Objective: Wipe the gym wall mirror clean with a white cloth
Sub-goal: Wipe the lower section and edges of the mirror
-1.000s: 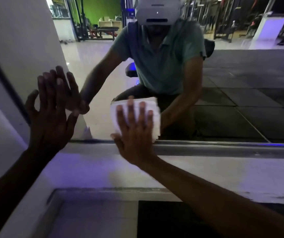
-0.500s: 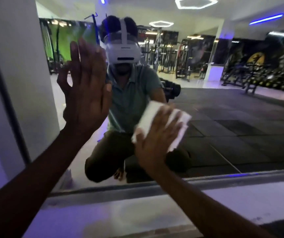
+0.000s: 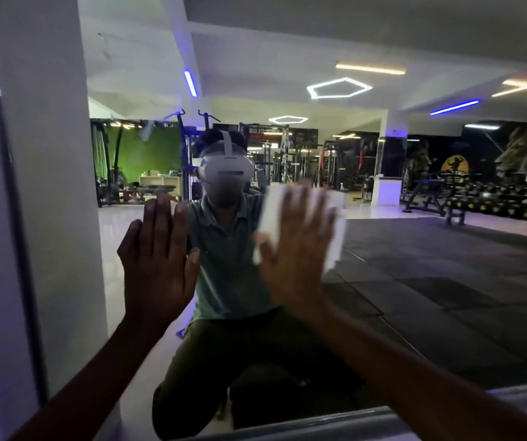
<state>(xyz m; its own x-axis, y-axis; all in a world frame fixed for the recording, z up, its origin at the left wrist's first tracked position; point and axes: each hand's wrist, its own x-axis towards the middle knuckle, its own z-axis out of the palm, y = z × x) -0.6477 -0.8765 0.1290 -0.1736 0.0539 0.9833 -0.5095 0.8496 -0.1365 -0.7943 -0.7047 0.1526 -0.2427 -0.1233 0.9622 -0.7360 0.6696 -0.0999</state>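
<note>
The wall mirror (image 3: 414, 281) fills the view; wiping is in hand. The left hand (image 3: 157, 265) braces flat on the glass, fingers straight. The right hand (image 3: 297, 249) presses the white cloth (image 3: 271, 214) flat, released grip. Next likely calls for sweeping onto unwiped glass with steady pressure.

The letters "CLUB" are showing on a dark banner (image 3: 257, 132) hanging above the gym machines reflected in the mirror (image 3: 414, 249). Smaller lettering on the yellow round wall emblem (image 3: 455, 166) is reading too blurred to make out.
</note>
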